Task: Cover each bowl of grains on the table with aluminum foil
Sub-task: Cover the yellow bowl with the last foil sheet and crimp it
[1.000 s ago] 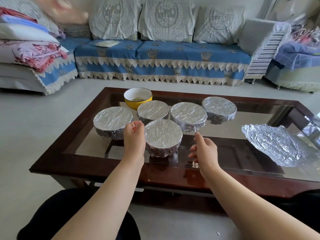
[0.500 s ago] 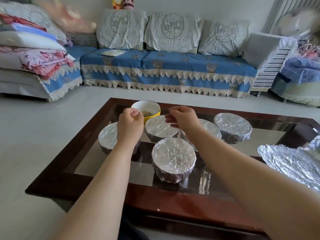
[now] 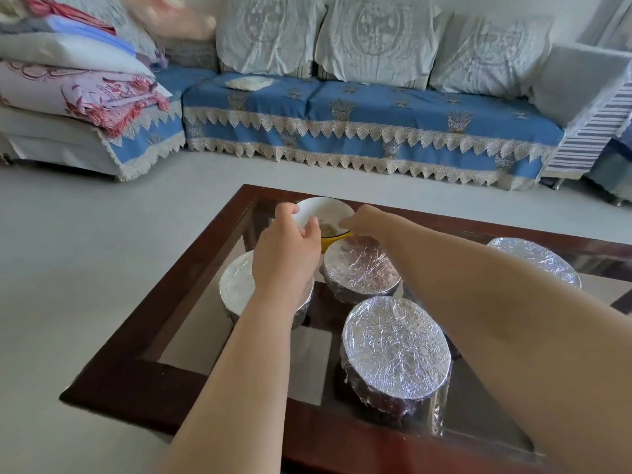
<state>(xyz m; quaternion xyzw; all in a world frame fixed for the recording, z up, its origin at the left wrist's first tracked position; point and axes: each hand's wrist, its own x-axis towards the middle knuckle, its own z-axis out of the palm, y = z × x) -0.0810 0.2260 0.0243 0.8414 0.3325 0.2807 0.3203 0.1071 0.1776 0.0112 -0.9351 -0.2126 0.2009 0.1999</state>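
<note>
An uncovered yellow bowl (image 3: 328, 212), white inside with a little grain at the bottom, stands at the far end of the table (image 3: 160, 302). My left hand (image 3: 285, 249) grips its left rim, thumb inside the bowl. My right hand (image 3: 364, 220) pinches the right rim with bunched fingertips. Foil-covered bowls stand closer to me: one nearest (image 3: 395, 350), one in the middle (image 3: 360, 265), one on the left (image 3: 236, 285) partly behind my left wrist, one on the right (image 3: 533, 258). My right forearm hides the space between them.
The table is a dark wooden frame around a glass top, with its near edge close to me. Beyond it lie pale floor (image 3: 85, 234), a blue-covered sofa (image 3: 376, 111) and folded bedding (image 3: 68, 87) at the left.
Both hands moved away from the nearest covered bowl and reached forward over the others to the yellow bowl's rim. The view tilted, so the loose foil sheet at the right left the frame.
</note>
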